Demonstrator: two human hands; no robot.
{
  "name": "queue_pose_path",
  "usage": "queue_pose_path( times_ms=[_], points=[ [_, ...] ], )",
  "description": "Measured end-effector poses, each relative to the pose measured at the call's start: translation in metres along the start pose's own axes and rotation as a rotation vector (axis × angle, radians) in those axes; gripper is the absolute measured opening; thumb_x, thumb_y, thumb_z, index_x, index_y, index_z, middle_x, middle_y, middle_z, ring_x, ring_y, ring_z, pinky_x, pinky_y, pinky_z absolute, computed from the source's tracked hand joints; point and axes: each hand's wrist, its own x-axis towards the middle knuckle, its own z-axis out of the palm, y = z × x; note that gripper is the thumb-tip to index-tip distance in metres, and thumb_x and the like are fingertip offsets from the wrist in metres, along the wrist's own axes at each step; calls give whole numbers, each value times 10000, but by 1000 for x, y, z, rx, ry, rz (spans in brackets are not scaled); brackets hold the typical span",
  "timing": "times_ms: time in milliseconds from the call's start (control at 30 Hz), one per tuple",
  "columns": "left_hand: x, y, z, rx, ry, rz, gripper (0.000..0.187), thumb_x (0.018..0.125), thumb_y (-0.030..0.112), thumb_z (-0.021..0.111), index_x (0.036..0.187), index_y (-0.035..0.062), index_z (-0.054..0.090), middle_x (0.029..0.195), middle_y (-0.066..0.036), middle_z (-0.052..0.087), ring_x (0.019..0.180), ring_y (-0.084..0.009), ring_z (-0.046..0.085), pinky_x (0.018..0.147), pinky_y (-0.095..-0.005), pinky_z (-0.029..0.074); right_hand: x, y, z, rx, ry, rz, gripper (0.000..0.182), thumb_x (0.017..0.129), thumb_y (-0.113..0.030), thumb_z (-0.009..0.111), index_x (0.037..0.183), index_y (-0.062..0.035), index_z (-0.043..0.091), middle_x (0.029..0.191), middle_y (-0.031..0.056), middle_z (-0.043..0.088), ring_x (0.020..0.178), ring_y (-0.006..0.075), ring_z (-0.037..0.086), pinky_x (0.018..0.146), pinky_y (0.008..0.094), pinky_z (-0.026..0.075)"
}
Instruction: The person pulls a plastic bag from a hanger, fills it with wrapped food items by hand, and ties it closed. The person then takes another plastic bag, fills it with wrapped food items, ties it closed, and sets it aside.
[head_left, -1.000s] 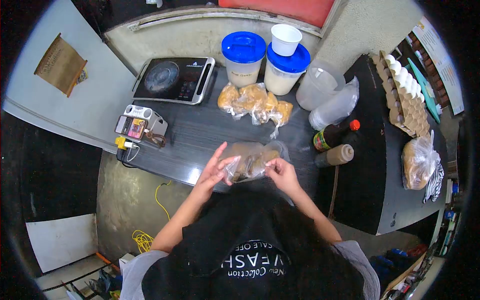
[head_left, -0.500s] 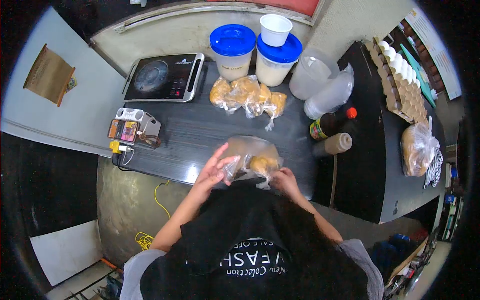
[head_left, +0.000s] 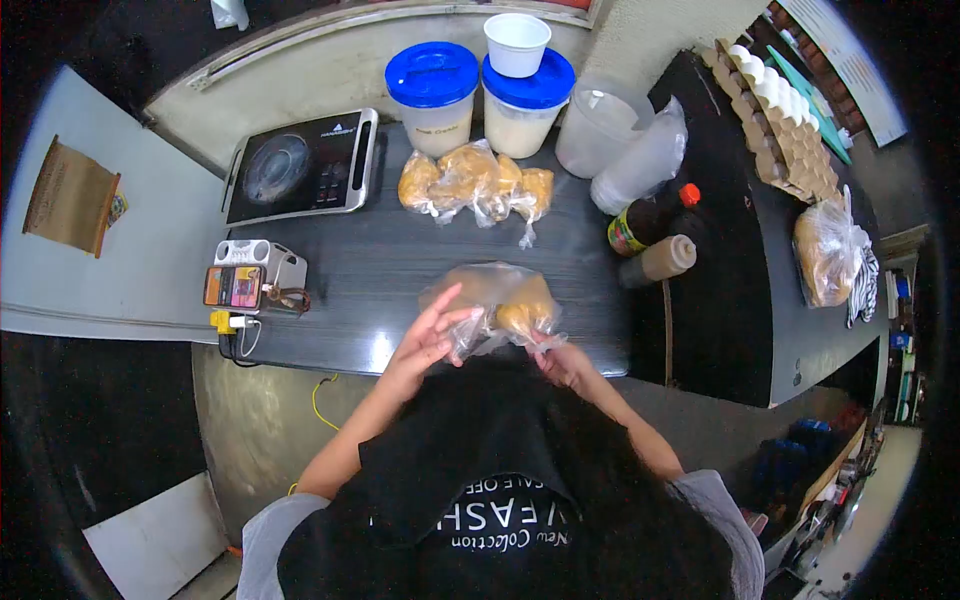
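A clear plastic bag [head_left: 470, 283] lies at the table's front edge, close to my body. Inside its right part is a golden-brown food piece [head_left: 524, 312] that looks like bread. My left hand [head_left: 428, 338] is at the bag's left side, index finger raised and the thumb and other fingers on the plastic. On the right, my right hand [head_left: 562, 362] pinches the bag's near edge beside the food. Farther back on the table lie several tied bags of similar brown food [head_left: 470, 180].
Behind stand two blue-lidded tubs [head_left: 432, 90], one topped by a white cup [head_left: 517, 45]. An induction cooker [head_left: 300, 165] and a phone [head_left: 234, 287] are left. Bottles [head_left: 668, 258], a clear container [head_left: 600, 130] and egg trays [head_left: 775, 120] are right.
The view has shifted, so the table items appear farther left. My right hand has moved slightly left and the food in the bag shows more fully. Both hands stay at the bag.
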Motion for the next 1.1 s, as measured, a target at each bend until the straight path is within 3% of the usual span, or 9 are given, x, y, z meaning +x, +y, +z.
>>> queue_pose_path(
  times_ms=[100,200,300,400,500,800,1100],
  points=[
    [5,3,0,-9,46,-47,964,773,398,661,1499,25,147,1372,-184,473,1002,-162,586,720,-230,496,-11,-3,8,-73,36,-104,305,870,-140,682,1122,-1,582,948,85,654,757,146,650,615,194,551],
    [6,7,0,-25,37,-58,953,778,381,657,1498,23,146,1361,-180,483,998,-161,590,713,-230,501,-30,-8,29,-149,122,-201,299,857,-120,696,1104,10,588,953,91,655,780,165,650,662,234,559],
    [8,3,-8,-13,-27,-27,827,851,338,609,1501,57,182,1373,-159,480,1117,-171,534,715,-242,488,-34,-7,33,-79,110,-290,302,844,-89,702,1096,30,586,964,104,657,800,191,651,697,277,559],
    [9,1,-10,-8,-43,-19,824,852,338,606,1500,55,183,1373,-159,482,1091,-161,544,710,-241,493,-40,-11,34,-32,84,-284,307,802,-65,747,1048,-8,573,948,88,639,776,194,641,684,302,544],
    [10,3,-9,-1,-34,-33,821,853,337,604,1499,54,183,1374,-159,481,1058,-151,552,712,-242,489,-40,-12,32,-62,34,-326,301,832,-79,708,1080,43,588,994,128,660,819,215,653,703,311,557],
    [10,10,-3,-4,10,-67,906,817,381,636,1499,30,154,1382,-170,469,995,-160,573,722,-248,491,-52,-26,53,-134,-42,-361,278,841,-105,698,1067,25,602,992,122,662,827,206,644,691,311,523],
    [7,13,0,-7,14,1,825,854,336,604,1501,52,178,1371,-162,483,1059,-156,553,749,-257,479,-9,-37,60,-401,-147,-524,211,873,-76,647,1064,5,608,946,61,674,797,154,636,701,291,514]
  ],
)
